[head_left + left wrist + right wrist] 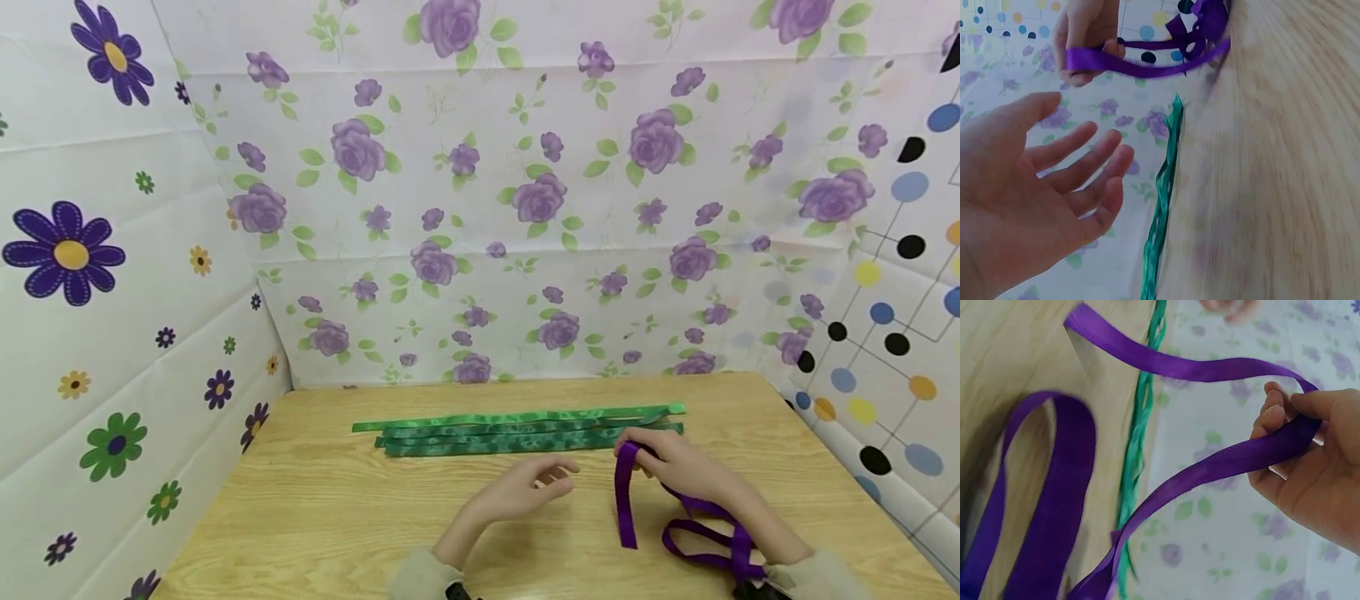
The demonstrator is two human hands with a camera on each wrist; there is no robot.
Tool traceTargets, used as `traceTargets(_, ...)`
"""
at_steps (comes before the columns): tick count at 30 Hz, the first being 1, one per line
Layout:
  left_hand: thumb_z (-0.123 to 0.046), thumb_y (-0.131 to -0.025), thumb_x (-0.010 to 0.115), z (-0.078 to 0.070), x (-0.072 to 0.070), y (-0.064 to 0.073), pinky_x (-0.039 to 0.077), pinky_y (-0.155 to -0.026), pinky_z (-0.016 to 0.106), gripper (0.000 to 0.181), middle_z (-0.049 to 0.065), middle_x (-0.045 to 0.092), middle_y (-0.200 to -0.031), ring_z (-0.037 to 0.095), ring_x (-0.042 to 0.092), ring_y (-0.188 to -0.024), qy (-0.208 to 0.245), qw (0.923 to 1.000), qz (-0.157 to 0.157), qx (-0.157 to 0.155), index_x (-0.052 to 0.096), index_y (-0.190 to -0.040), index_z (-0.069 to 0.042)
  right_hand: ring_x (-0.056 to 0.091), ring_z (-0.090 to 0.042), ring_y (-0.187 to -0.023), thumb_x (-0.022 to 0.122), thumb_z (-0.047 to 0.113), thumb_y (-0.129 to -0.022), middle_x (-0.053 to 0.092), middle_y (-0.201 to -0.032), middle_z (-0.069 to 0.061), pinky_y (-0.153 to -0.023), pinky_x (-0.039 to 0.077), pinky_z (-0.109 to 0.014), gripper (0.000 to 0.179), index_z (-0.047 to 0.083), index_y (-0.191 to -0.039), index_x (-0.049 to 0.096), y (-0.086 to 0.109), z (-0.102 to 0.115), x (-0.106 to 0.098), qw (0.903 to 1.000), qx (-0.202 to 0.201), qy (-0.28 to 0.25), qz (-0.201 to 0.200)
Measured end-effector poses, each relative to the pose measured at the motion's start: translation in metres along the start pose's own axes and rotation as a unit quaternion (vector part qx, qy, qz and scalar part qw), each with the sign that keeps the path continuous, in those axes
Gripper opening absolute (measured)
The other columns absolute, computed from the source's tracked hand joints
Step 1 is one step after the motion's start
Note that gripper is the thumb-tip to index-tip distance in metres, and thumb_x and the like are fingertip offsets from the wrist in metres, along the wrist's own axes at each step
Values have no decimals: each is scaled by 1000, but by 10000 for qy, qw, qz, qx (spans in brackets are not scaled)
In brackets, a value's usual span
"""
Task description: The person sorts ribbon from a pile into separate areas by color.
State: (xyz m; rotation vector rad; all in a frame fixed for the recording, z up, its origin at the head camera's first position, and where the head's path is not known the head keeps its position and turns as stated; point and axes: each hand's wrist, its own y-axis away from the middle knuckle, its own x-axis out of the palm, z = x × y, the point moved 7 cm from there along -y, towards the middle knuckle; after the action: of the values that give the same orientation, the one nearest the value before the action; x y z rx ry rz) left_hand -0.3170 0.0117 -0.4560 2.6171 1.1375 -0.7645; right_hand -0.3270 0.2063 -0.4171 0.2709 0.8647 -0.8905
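Note:
A purple ribbon (624, 500) is pinched between the thumb and fingers of my right hand (678, 462). One free end hangs down from the fingertips, while the rest runs back in loops under the right forearm; the right wrist view shows a wide purple loop (1072, 487) near the wrist. My left hand (517, 490) hovers over the table to the left of the ribbon's end, holding nothing. In the left wrist view its fingers (1094, 165) are spread and slightly bent. Several green ribbon strips (525, 433) lie side by side beyond both hands.
The wooden table (315, 500) runs back to a hanging cloth with purple roses (450, 208). A flowered cloth (150, 333) stands at the left side and a dotted cloth (892, 400) at the right.

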Motion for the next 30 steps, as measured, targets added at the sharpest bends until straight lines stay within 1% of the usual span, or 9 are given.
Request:
traceTargets(4,-44,-103,40,-13,10,-8,48,-91,27,46,2,56,-136,12,55,-120,337,9991,126,214,45,-143,-23,54,-2,-67,40,19,-106,62,-85,7,-60,49,-25,21,16,-113,60,-5,19,6,9997,-246,73,-14)
traceTargets(7,-45,-103,39,-19,15,-14,46,-97,28,48,2,53,-140,11,51,-126,728,9966,142,347,44,-144,-20,52,-2,-67,39,23,-106,60,-84,7,-60,48,-24,20,17,-110,58,-9,29,12,9992,-390,35,15)
traceTargets(10,-37,-103,44,-22,15,-17,47,-95,25,40,7,59,-131,7,55,-117,1171,9923,-25,408,55,-132,-12,51,-1,-64,39,25,-106,59,-85,7,-58,48,-24,18,21,-107,56,-14,37,17,9990,-448,-49,10)
traceTargets(15,-23,-101,53,-19,9,-14,49,-83,21,28,22,66,-107,1,61,-88,1595,9865,-110,367,65,-109,1,45,1,-56,44,22,-104,57,-77,0,-51,44,-22,11,23,-103,54,-16,39,19,9975,-663,-228,-49)
traceTargets(19,-22,-101,53,-13,0,-6,51,-82,22,29,36,63,-101,3,64,-81,1787,9833,79,348,64,-107,3,39,-1,-53,55,14,-99,52,-71,-5,-48,40,-23,4,17,-101,58,-13,32,18,9920,-992,-780,17)
traceTargets(22,-22,-101,53,-9,-11,3,52,-82,23,30,42,59,-97,5,65,-78,1818,9822,163,453,63,-106,5,36,-10,-53,60,10,-95,48,-71,-1,-48,37,-27,5,10,-100,59,-11,23,13,9860,-987,-1337,141)
traceTargets(25,-22,-101,53,-4,-25,11,52,-76,23,29,41,59,-92,8,64,-74,1626,9846,112,633,62,-104,6,36,-16,-56,55,7,-98,45,-73,-2,-50,37,-31,5,4,-100,59,-7,13,7,9819,-792,-1702,243)
traceTargets(27,-22,-101,53,-2,-35,17,52,-73,23,29,38,60,-89,10,63,-74,1461,9868,46,699,62,-102,5,37,-17,-58,50,9,-100,46,-74,-9,-52,38,-32,10,4,-99,59,-5,8,4,9820,-606,-1761,324)
traceTargets(30,-20,-101,53,0,-47,25,52,-70,25,27,36,60,-86,14,61,-72,1250,9893,4,747,63,-102,5,45,-13,-62,48,13,-102,53,-78,-8,-56,43,-31,14,6,-101,60,0,1,2,9837,-363,-1718,392)
